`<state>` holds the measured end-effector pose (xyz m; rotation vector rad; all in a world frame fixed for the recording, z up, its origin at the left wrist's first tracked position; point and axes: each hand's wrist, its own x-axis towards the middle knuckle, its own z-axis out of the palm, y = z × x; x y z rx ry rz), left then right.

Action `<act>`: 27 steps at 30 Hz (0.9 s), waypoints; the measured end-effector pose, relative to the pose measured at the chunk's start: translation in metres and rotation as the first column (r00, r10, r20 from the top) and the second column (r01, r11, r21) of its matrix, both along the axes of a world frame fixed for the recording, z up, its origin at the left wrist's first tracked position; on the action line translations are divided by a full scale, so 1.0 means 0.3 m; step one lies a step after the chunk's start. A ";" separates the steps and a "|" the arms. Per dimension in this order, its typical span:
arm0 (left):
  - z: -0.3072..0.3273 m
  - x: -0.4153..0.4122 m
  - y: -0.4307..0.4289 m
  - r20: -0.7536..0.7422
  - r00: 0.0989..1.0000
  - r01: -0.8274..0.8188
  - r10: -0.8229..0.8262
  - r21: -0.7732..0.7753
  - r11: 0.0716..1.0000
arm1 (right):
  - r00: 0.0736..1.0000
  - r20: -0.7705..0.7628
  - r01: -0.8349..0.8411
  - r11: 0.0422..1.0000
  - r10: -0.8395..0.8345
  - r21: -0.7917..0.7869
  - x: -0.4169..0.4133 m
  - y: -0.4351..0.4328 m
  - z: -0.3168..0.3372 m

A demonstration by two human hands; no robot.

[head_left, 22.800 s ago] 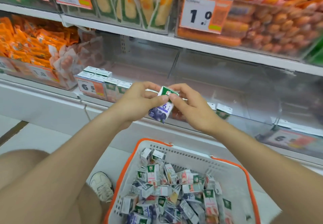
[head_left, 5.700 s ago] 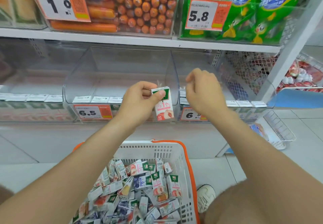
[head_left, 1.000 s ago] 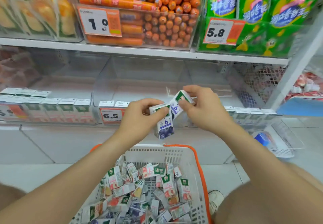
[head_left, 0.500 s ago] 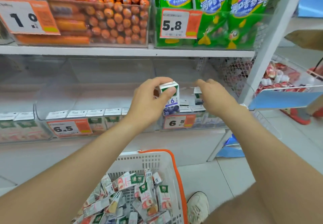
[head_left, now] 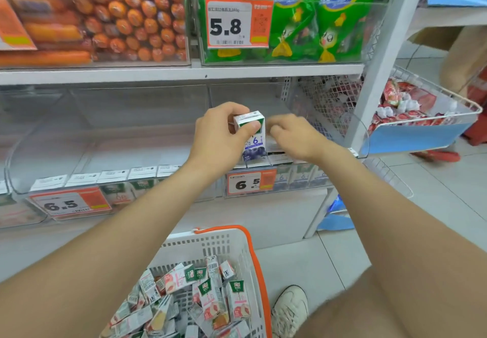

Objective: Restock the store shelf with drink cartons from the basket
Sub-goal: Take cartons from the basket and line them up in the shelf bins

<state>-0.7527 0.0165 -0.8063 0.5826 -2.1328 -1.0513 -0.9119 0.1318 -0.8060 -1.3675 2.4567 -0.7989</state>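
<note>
White carton (head_left: 253, 141) upright in left hand (head_left: 218, 137); right hand (head_left: 292, 134) just beside.

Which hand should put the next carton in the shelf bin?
Left: the left hand grips the blueberry carton upright just above the shelved cartons; the right hand is blurred, nothing clearly held.

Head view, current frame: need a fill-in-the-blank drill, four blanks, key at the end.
The left hand grips a carton printed with ____.
The price tag just below that carton reads ____.
The basket of loose cartons has an ____ rim.
The green snack packs on the upper shelf are tagged ____.
Missing words: blueberries; 6.5; orange; 5.8.
</note>
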 end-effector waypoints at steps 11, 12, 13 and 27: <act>-0.026 -0.043 0.059 0.146 0.983 0.146 -0.111 -0.258 0.955 | 0.997 -0.070 0.015 0.928 -0.044 -0.372 -0.027 0.132 0.046; -0.053 -0.042 0.062 0.231 0.966 0.196 -0.119 -0.347 0.917 | 0.987 -0.121 0.059 0.935 -0.108 -0.350 -0.054 0.153 0.039; -0.082 -0.041 0.068 0.316 0.941 0.254 -0.122 -0.420 0.871 | 0.971 -0.188 0.086 0.951 -0.146 -0.297 -0.081 0.170 0.027; -0.213 -0.058 0.100 0.359 0.930 0.295 -0.084 -0.588 0.754 | 0.998 -0.058 -0.012 0.954 0.031 0.300 -0.182 0.122 -0.050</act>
